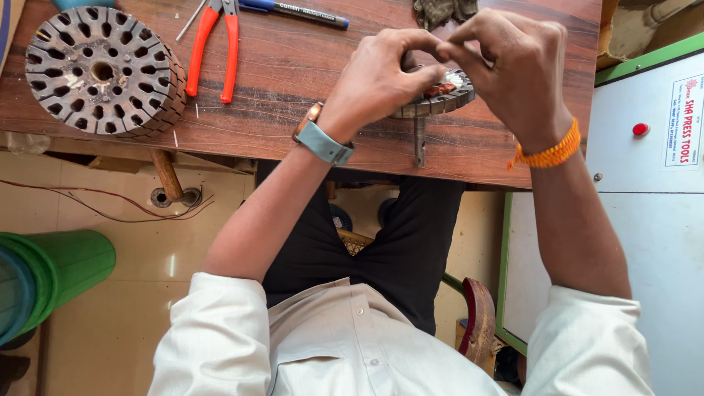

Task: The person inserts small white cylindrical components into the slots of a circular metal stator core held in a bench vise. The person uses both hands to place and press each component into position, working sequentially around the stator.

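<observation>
Both my hands sit over a round slotted metal core point(446, 99) near the front edge of a wooden table point(293, 73). My left hand point(381, 73), with a watch on its wrist, curls over the core's left side. My right hand point(506, 62), with an orange thread band on the wrist, pinches above its top. The fingertips of both hands meet over the core. Reddish winding wire shows inside it. Most of the core is hidden under my fingers.
A second, larger slotted metal core point(103, 70) stands at the table's left. Red-handled pliers point(214, 48) and a blue pen point(293, 11) lie at the back. A green bucket point(51, 275) stands on the floor at left, a white machine cabinet point(653, 147) at right.
</observation>
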